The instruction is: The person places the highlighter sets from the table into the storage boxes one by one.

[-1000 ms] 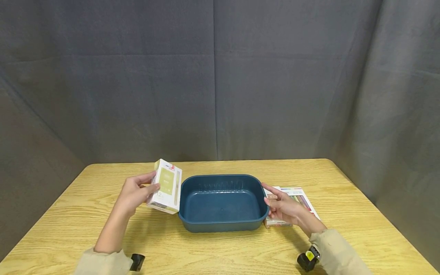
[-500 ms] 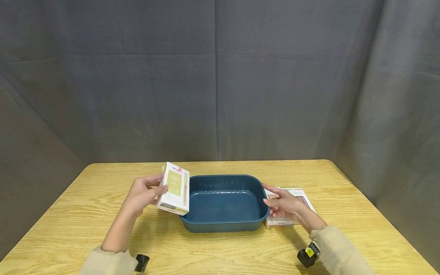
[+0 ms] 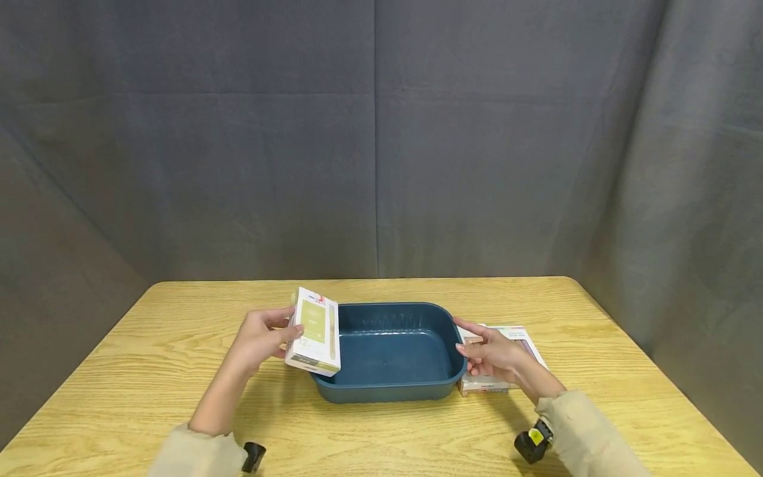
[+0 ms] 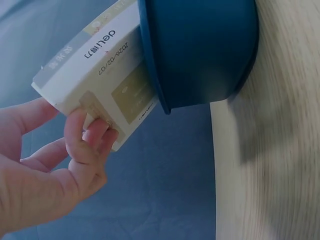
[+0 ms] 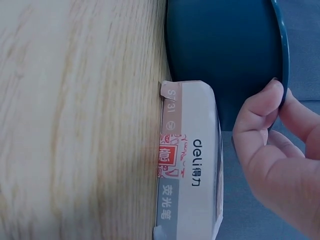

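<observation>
My left hand (image 3: 259,341) holds a white and yellow-green deli carton (image 3: 314,331) by its left side, thumb on the front face. The carton is tilted and overlaps the left end of a dark blue plastic basin (image 3: 387,394). In the left wrist view, the carton (image 4: 107,70) reaches past the basin's rim (image 4: 150,65), which hides its far end. My right hand (image 3: 497,358) pinches the basin's right rim; in the right wrist view, the thumb of that hand (image 5: 280,170) lies against the outer wall and the fingers go behind the rim.
Beside the basin's right end, partly under my right hand, lies a white and pinkish highlighter box (image 5: 197,165). Another white box with a coloured window (image 3: 527,341) shows behind that hand. A wooden table (image 3: 381,437) carries everything, and grey curtains (image 3: 381,146) hang behind.
My left hand has carried the carton to the right and slightly down, from beside the basin to over its left end. The right hand has stayed on the rim.
</observation>
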A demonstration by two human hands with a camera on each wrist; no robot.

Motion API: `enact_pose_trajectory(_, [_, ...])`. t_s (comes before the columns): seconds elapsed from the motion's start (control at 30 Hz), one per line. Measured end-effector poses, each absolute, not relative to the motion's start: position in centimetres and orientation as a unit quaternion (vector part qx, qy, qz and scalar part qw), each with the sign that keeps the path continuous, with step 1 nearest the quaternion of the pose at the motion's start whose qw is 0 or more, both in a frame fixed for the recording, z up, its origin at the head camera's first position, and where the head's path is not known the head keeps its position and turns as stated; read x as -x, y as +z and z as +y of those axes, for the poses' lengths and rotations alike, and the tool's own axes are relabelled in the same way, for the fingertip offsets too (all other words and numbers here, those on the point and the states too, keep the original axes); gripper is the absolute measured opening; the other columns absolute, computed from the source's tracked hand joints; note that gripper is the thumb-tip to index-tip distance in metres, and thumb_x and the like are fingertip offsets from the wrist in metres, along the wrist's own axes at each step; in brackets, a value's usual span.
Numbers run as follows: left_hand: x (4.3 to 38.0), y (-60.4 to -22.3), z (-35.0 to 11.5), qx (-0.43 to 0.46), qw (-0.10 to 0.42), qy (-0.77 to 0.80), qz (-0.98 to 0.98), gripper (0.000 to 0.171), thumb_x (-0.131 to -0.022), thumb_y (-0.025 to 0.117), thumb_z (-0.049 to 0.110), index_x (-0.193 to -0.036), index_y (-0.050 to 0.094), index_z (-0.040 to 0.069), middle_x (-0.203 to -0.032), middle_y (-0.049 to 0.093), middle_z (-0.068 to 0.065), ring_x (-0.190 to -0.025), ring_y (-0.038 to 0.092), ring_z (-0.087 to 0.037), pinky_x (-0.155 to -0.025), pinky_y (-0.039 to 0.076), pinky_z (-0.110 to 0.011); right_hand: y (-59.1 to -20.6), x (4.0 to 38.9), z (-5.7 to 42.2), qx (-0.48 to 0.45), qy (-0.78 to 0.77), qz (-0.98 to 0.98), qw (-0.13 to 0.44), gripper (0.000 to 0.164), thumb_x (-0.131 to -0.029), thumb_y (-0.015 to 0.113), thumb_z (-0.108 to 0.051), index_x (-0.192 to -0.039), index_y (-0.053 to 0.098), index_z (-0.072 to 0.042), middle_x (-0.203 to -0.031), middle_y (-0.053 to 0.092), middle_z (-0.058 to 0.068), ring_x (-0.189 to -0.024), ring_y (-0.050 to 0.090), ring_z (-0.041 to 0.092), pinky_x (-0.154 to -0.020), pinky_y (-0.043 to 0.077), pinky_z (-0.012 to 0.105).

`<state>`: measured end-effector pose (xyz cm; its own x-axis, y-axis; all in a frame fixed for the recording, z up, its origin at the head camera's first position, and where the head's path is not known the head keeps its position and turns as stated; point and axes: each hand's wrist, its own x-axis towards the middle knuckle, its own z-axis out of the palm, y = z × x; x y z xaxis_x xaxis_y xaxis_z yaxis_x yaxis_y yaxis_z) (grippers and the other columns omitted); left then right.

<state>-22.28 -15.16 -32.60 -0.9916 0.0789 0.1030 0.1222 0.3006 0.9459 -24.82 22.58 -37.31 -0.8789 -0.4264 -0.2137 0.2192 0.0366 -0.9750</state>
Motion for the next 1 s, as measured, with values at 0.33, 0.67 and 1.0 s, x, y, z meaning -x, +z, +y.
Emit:
enact_pose_trajectory(0.33, [22.9, -33.3, -14.1, 0.047, 0.01, -0.579, -0.814, 0.045, -0.081, 0.06, -0.001, -0.123, 0.045, -0.013, -0.099, 0.055, -0.025, -0.07, 0.06, -0.02, -0.054, 0.05, -0.032, -37.4, 24.9, 22.6, 0.078, -0.691, 0.681, 0.231, 0.064, -0.091, 0.048, -0.001, -0.143, 0.012, -0.006, -0.061, 0.052, 0.003, -0.053, 0.052, 0.011, -0.053, 0.045, 0.023])
enact_pose_trajectory(0.67, [23.1, -33.5, -12.8, 0.03, 0.006, -0.562, -0.827, 0.045, -0.08, 0.063, 0.0, -0.121, 0.048, -0.012, -0.096, 0.054, -0.023, -0.067, 0.059, -0.019, -0.052, 0.05, -0.03, -37.4, 24.7, 22.7, 0.077, -0.692, 0.68, 0.23, 0.064, -0.091, 0.048, -0.002, -0.144, 0.012, -0.007, -0.061, 0.052, 0.003, -0.053, 0.052, 0.011, -0.052, 0.045, 0.022])
enact_pose_trajectory(1.0, [23.4, -34.0, -11.9, 0.028, 0.02, -0.543, -0.839, 0.043, -0.077, 0.064, -0.001, -0.116, 0.051, -0.015, -0.093, 0.058, -0.023, -0.063, 0.059, -0.018, -0.051, 0.05, -0.032, -37.5, 24.6, 23.0, 0.076, -0.695, 0.677, 0.231, 0.065, -0.091, 0.049, -0.003, -0.144, 0.011, -0.008, -0.061, 0.052, 0.003, -0.053, 0.052, 0.01, -0.052, 0.045, 0.022])
